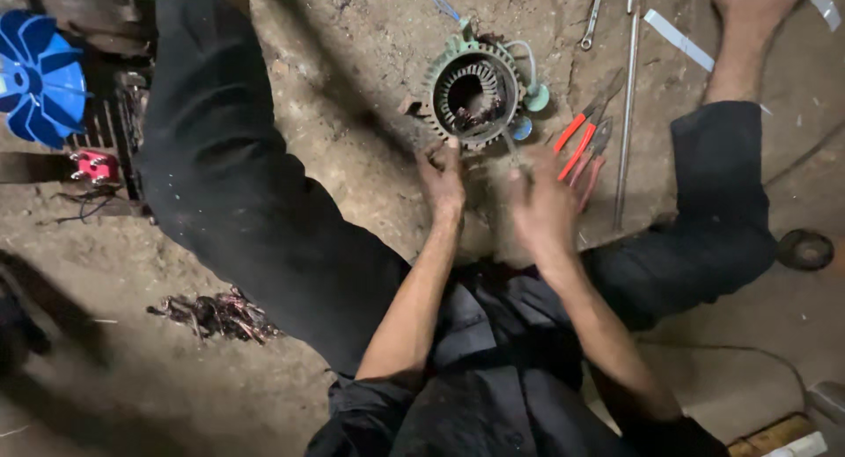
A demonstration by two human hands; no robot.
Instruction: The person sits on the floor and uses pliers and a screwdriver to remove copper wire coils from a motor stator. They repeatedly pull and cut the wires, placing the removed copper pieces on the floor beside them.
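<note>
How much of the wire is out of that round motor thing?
Done: a pile of pulled wire lies on the floor. In hand: the left hand touches the motor ring; the blurred right hand is beside it. Left: some wire shows inside the ring.

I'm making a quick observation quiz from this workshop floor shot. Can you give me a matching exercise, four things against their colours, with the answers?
Things:
1. fan
2. pliers handles
3. motor housing
4. long rod

Colours:
A. silver metal
B. blue
C. pale green
D. red-orange

Pairs: 1-B, 2-D, 3-C, 4-A

The left hand touches the motor housing's rim; the right hand is blurred, just beside the pliers.
</note>
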